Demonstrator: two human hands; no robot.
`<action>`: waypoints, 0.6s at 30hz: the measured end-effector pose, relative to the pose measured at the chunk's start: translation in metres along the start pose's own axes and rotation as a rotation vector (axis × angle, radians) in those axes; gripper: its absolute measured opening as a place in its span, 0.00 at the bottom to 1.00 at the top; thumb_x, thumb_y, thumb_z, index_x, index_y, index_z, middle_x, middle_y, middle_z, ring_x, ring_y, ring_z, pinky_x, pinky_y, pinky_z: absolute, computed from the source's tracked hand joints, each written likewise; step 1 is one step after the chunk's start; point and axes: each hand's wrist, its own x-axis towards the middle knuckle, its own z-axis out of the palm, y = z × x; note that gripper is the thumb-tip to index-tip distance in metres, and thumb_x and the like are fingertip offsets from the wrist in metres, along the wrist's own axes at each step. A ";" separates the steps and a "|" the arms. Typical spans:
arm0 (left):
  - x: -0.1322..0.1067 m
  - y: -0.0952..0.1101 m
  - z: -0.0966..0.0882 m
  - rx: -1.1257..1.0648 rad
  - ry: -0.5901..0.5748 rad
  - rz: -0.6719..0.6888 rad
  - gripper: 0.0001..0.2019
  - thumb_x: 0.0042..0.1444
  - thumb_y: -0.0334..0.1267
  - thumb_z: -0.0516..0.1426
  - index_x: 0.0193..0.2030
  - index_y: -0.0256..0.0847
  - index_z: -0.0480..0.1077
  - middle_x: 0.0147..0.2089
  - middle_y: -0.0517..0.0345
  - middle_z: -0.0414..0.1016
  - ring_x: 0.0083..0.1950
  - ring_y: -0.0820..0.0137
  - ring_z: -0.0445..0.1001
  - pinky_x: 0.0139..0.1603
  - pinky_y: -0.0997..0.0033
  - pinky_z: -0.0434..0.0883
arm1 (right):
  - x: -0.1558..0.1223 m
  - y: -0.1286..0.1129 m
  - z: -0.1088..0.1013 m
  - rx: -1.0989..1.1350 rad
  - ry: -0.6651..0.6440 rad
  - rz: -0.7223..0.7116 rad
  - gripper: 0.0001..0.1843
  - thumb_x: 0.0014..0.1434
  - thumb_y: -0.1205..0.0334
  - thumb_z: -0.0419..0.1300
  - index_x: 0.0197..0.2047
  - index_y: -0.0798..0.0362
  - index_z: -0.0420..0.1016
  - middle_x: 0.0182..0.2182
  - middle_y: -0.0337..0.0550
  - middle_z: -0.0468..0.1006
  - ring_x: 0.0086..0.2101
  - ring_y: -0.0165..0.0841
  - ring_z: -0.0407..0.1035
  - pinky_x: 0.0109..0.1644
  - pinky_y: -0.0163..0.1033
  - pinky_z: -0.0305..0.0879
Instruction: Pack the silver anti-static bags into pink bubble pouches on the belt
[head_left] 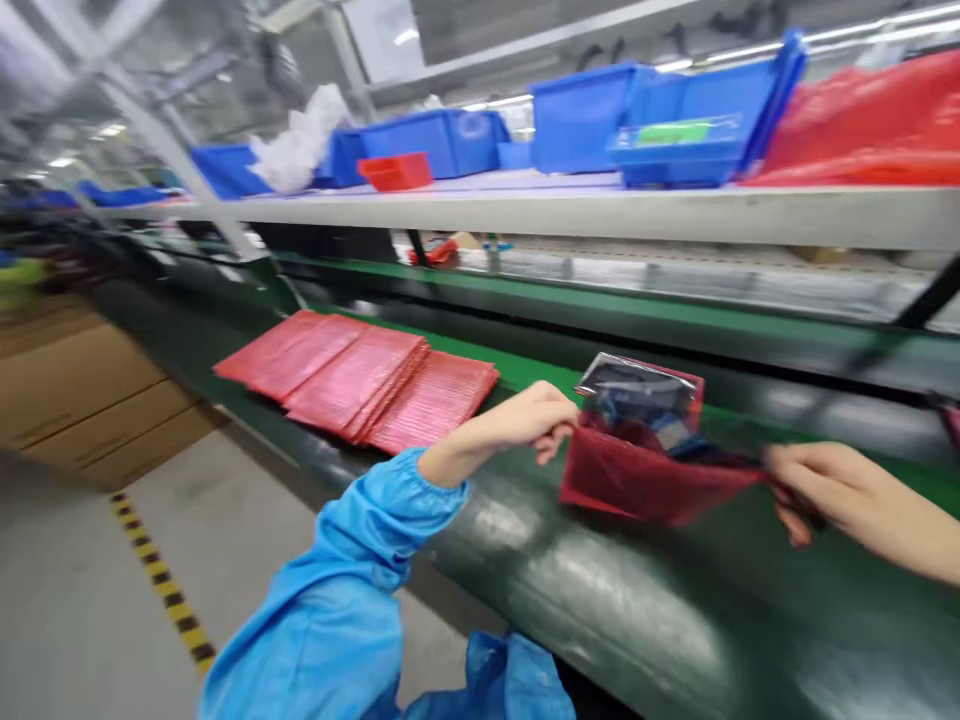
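A red plastic bag (652,482) is stretched between my two hands over the green belt, with its mouth facing up. My left hand (534,418) pinches the bag's left corner. At the opposite end, my right hand (821,485), slightly blurred, is closed on the right corner, where something dark shows by the fingers. Dark and blue contents (679,435) are visible at the mouth; I cannot make out what they are. Just behind lies a flat dark package in clear film (637,383), with a red edge. Left of my left hand are overlapping stacks of red bubble bags (360,375).
The green conveyor belt (600,590) runs along a white shelf (525,208) holding blue bins (585,118), a small red tray (396,172) and red plastic sheeting (870,125). Cardboard boxes (90,385) stand at left, near yellow-black floor tape (161,580).
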 end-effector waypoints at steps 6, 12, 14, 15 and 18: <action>0.026 0.011 -0.002 -0.053 0.052 0.078 0.16 0.52 0.47 0.58 0.20 0.41 0.64 0.13 0.66 0.59 0.12 0.79 0.55 0.15 0.78 0.57 | -0.005 -0.025 -0.019 0.174 0.161 0.078 0.30 0.67 0.38 0.51 0.20 0.46 0.67 0.16 0.45 0.70 0.21 0.36 0.66 0.31 0.42 0.62; 0.053 0.004 0.005 -0.154 0.001 -0.004 0.17 0.52 0.46 0.61 0.20 0.42 0.62 0.11 0.68 0.55 0.12 0.78 0.55 0.16 0.78 0.58 | 0.006 -0.019 -0.023 0.198 0.156 0.203 0.29 0.57 0.36 0.57 0.16 0.48 0.64 0.13 0.43 0.67 0.17 0.33 0.62 0.26 0.39 0.59; 0.057 0.005 0.008 -0.214 -0.016 0.025 0.18 0.53 0.47 0.61 0.21 0.41 0.62 0.12 0.68 0.55 0.13 0.78 0.57 0.16 0.78 0.58 | 0.008 -0.016 -0.025 0.287 0.254 0.202 0.25 0.55 0.39 0.57 0.17 0.47 0.64 0.11 0.40 0.65 0.16 0.33 0.62 0.25 0.39 0.61; 0.058 0.006 0.009 -0.230 -0.029 0.035 0.18 0.53 0.48 0.62 0.22 0.41 0.62 0.12 0.68 0.56 0.13 0.78 0.58 0.17 0.78 0.58 | 0.009 -0.015 -0.026 0.324 0.296 0.195 0.24 0.56 0.40 0.58 0.18 0.47 0.64 0.11 0.40 0.65 0.16 0.33 0.62 0.25 0.39 0.62; 0.060 0.007 0.012 -0.263 -0.038 0.023 0.19 0.55 0.47 0.62 0.22 0.41 0.61 0.12 0.68 0.55 0.13 0.79 0.57 0.16 0.79 0.56 | 0.009 -0.012 -0.027 0.345 0.299 0.219 0.24 0.54 0.40 0.60 0.16 0.47 0.64 0.12 0.41 0.65 0.16 0.32 0.61 0.23 0.38 0.61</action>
